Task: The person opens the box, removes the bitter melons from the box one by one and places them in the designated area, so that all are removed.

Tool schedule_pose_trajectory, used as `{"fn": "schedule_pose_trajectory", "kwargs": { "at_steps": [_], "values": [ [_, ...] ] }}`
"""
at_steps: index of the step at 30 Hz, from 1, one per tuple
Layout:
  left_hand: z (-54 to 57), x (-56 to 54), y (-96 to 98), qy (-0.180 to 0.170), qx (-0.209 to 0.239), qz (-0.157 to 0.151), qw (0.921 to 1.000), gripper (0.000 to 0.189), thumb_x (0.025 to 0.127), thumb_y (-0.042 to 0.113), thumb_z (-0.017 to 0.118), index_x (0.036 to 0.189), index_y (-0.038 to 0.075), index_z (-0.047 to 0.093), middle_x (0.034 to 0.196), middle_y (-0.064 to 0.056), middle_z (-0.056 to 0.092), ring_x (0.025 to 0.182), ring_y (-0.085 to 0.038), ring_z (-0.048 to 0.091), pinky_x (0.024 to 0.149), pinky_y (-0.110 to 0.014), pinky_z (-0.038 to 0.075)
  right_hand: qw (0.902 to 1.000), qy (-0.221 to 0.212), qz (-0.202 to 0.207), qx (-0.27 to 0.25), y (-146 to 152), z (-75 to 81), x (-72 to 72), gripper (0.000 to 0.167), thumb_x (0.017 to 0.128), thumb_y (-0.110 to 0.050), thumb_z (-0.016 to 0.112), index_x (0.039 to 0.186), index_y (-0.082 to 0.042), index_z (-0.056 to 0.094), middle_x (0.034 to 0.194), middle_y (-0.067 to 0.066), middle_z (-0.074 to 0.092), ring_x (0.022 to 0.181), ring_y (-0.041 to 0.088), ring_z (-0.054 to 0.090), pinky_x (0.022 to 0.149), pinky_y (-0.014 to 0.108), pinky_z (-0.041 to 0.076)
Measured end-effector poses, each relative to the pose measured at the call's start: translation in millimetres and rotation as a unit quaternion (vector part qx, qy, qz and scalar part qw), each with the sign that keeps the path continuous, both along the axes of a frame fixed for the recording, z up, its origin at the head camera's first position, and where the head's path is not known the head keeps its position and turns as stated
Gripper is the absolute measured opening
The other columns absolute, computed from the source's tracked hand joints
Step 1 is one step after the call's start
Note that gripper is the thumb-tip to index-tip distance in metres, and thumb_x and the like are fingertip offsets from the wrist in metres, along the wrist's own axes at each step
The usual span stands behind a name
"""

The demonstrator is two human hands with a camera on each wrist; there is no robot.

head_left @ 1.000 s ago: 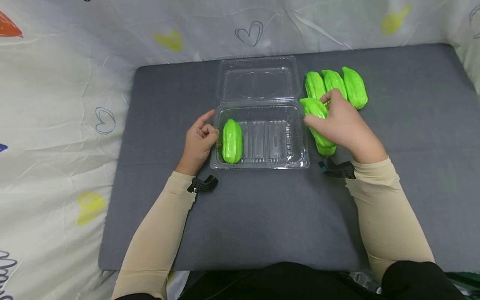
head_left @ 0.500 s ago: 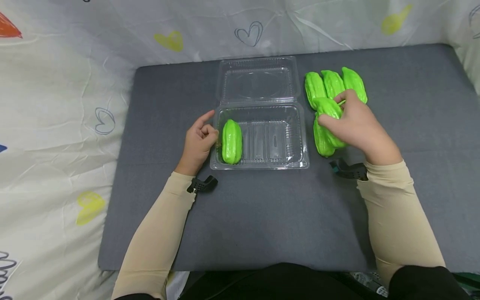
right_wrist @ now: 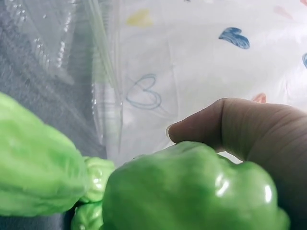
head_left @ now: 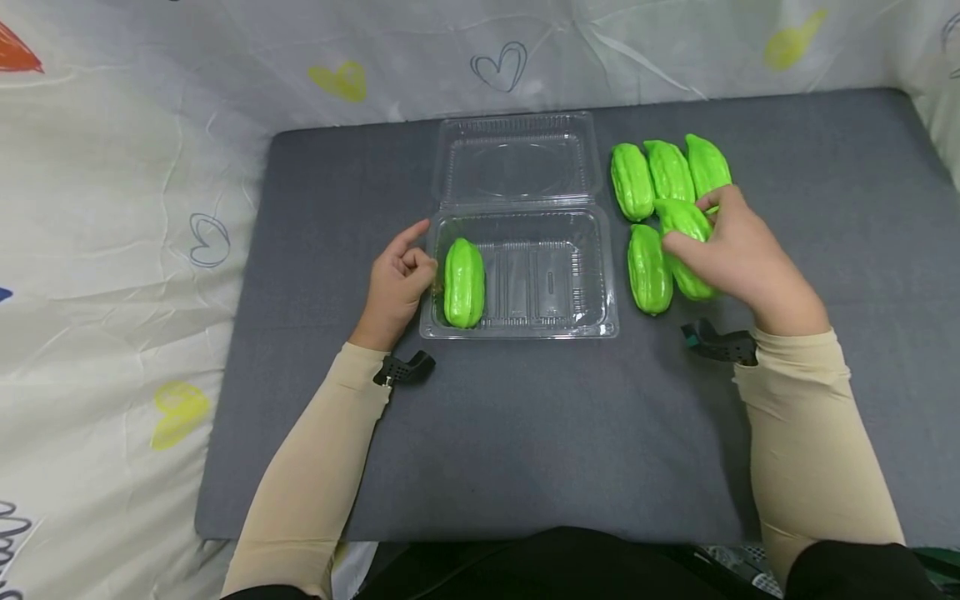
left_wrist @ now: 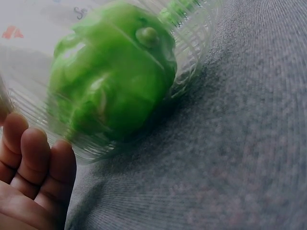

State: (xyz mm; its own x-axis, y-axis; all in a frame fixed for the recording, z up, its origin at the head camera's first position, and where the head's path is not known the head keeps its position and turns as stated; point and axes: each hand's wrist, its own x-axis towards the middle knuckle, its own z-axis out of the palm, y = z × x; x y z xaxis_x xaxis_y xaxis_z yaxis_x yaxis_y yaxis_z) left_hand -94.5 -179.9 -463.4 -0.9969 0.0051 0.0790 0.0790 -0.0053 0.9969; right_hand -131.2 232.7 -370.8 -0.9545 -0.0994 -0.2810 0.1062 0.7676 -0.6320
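My right hand (head_left: 738,254) holds a ribbed, lumpy green vegetable (head_left: 681,223), thumb on its left side and fingers on its right. In the right wrist view this held vegetable (right_wrist: 192,191) fills the lower middle, with the thumb along its top. My left hand (head_left: 400,287) holds the left rim of an open clear plastic clamshell container (head_left: 517,332), index finger stretched along the corner. The left wrist view shows curled fingers (left_wrist: 36,153) against its wall. One green vegetable (head_left: 464,283) stands lengthwise at the left inside it.
Right of the container, a vegetable (head_left: 650,271) lies beside the held one. A row of three (head_left: 632,182) lies behind them. The container's lid (head_left: 517,158) is folded back flat. A grey tabletop (head_left: 540,433) meets a patterned white cloth (head_left: 420,50) at the back.
My right hand has moved rightward with its vegetable, from above the front vegetable to that one's right side. The left hand and the container have stayed put.
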Motion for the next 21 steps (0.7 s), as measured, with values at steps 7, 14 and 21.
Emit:
{"fn": "schedule_pose_trajectory", "kwargs": {
  "at_steps": [7, 14, 21],
  "values": [
    [-0.4, 0.5, -0.4, 0.006, -0.006, -0.001, 1.0000, 0.064, 0.094, -0.005, 0.056, 0.156, 0.001, 0.046, 0.072, 0.005, 0.058, 0.061, -0.007, 0.047, 0.064, -0.021, 0.044, 0.9999, -0.008, -0.006, 0.007, 8.5, -4.1, -0.3, 0.078, 0.098, -0.045, 0.056, 0.149, 0.005, 0.025, 0.134, 0.035, 0.043, 0.105, 0.043, 0.046, 0.077, 0.052, 0.041],
    [-0.1, 0.5, 0.2, 0.008, -0.002, -0.001, 1.0000, 0.064, 0.094, -0.006, 0.056, 0.156, 0.001, 0.046, 0.072, 0.005, 0.056, 0.061, -0.007, 0.045, 0.064, -0.021, 0.043, 0.9998, -0.008, -0.003, 0.018, 15.2, -12.3, -0.3, 0.077, 0.099, -0.044, 0.055, 0.148, 0.008, 0.026, 0.105, 0.021, 0.041, 0.088, 0.037, 0.045, 0.065, 0.044, 0.039],
    [-0.8, 0.3, -0.1, 0.009, -0.007, -0.001, 0.9999, 0.063, 0.094, -0.005, 0.056, 0.156, 0.001, 0.046, 0.072, 0.006, 0.057, 0.062, -0.007, 0.046, 0.065, -0.021, 0.044, 0.9991, -0.034, 0.009, 0.022, 19.5, -18.4, -1.1, 0.079, 0.101, -0.046, 0.053, 0.151, 0.008, 0.022, 0.122, 0.031, 0.041, 0.098, 0.042, 0.045, 0.075, 0.049, 0.040]
  ]
}}
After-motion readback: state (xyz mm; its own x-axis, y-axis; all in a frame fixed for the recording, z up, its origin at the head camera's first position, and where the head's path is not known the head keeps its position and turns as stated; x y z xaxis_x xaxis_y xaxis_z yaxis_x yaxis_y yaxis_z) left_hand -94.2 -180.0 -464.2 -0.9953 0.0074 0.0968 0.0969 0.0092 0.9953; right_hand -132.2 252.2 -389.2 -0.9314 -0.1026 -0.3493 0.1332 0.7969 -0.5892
